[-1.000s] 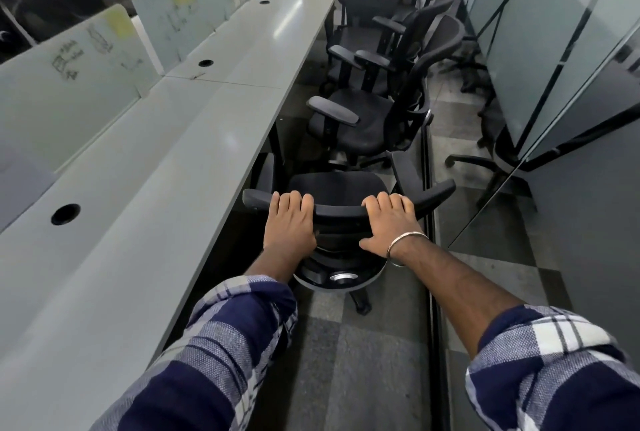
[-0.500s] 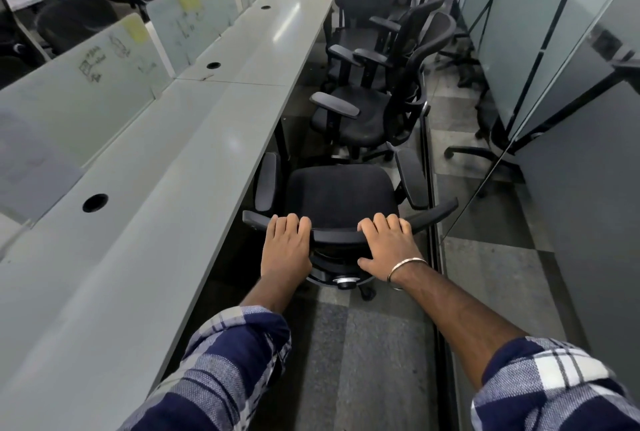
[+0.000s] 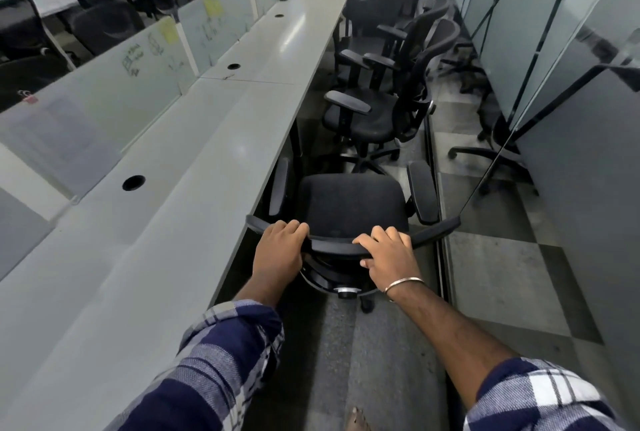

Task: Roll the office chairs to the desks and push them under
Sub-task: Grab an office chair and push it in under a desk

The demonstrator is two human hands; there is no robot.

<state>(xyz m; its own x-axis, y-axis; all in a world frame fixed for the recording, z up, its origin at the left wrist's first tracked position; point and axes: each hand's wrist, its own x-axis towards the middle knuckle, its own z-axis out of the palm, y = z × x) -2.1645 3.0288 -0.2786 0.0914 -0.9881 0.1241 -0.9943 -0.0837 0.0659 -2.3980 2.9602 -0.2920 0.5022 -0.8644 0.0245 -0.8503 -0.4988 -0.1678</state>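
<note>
Head view shows both the left hand [image 3: 278,248] and right hand [image 3: 389,252] now curling tighter over the backrest of the office chair [image 3: 351,203], which has rolled forward alongside the desk [image 3: 214,160], not yet under it.

To my left, frosted divider screens [image 3: 145,63] with scribbles and yellow sticky notes [image 3: 213,6] run along the far edge of the long pale worktop [image 3: 173,208]. On my right stands a glass partition wall [image 3: 519,25] crossed by dark bars. Grey checkered carpet tiles [image 3: 498,278] cover the floor.
</note>
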